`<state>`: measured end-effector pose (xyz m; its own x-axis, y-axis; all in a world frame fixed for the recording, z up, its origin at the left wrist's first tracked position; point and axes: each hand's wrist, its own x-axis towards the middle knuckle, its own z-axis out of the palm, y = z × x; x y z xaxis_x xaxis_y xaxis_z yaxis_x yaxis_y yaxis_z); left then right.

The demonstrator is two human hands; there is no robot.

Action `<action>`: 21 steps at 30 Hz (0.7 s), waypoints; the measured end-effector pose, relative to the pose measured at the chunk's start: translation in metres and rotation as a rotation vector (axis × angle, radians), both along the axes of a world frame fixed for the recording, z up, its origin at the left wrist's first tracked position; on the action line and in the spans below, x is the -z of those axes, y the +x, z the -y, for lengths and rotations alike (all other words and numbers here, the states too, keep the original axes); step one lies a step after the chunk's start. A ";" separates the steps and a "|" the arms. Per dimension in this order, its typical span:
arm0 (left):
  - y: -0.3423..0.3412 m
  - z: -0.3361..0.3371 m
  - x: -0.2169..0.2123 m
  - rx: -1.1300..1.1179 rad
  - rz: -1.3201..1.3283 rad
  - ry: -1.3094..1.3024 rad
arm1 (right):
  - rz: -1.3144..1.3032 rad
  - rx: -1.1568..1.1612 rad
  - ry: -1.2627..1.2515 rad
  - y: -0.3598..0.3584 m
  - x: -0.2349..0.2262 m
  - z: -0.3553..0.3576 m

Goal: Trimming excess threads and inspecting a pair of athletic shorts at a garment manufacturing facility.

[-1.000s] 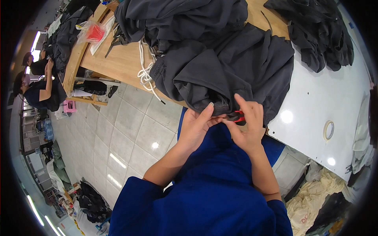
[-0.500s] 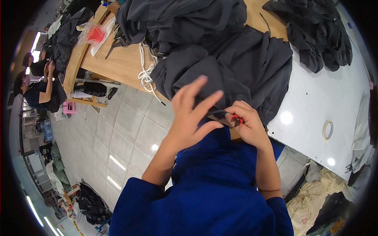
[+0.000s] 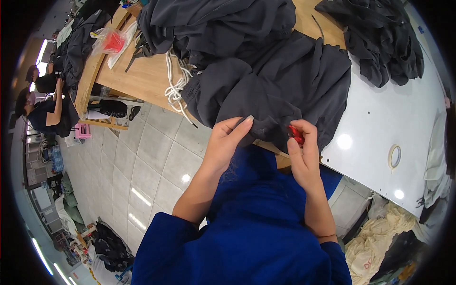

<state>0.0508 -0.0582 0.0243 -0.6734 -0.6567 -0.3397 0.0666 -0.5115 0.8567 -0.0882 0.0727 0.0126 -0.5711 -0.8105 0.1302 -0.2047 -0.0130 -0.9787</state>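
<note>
Dark grey cloth fills the middle of the view: a garment (image 3: 275,90) lies crumpled across the near edge of a wooden table (image 3: 142,76), its lower hem hanging toward the person. The left hand (image 3: 227,142) rests on that hem with fingers stretched out flat and loose, touching the fabric but not clenched round it. The right hand (image 3: 304,152), just to the right, is closed, thumb and fingers pinching a small red tool (image 3: 295,134) against the cloth; only a sliver of red shows between the fingers, so its shape is hard to make out. Whether some fabric is caught in the pinch too cannot be told.

White cord (image 3: 176,85) lies in loops at the garment's left side, partly tucked under the cloth, with one end trailing over the table edge. A white board (image 3: 380,128) takes up the right part of the surface, with a roll of tape (image 3: 394,156) on it. More dark clothes (image 3: 384,38) are piled at the far right, cut off by the rim. At the far left end of the table sits a clear bag with something red inside (image 3: 110,42), blurred. Another person (image 3: 47,109) sits well apart at the left, small and bent by the lens.
</note>
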 end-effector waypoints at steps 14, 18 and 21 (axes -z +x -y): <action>0.002 -0.002 0.005 0.004 0.005 0.033 | -0.473 0.039 -0.050 -0.002 -0.001 0.013; 0.002 -0.001 0.007 0.025 0.013 0.019 | -0.511 0.018 -0.068 -0.005 0.000 0.014; 0.001 -0.001 0.005 0.035 0.022 -0.006 | -0.521 -0.005 -0.091 -0.004 -0.001 0.016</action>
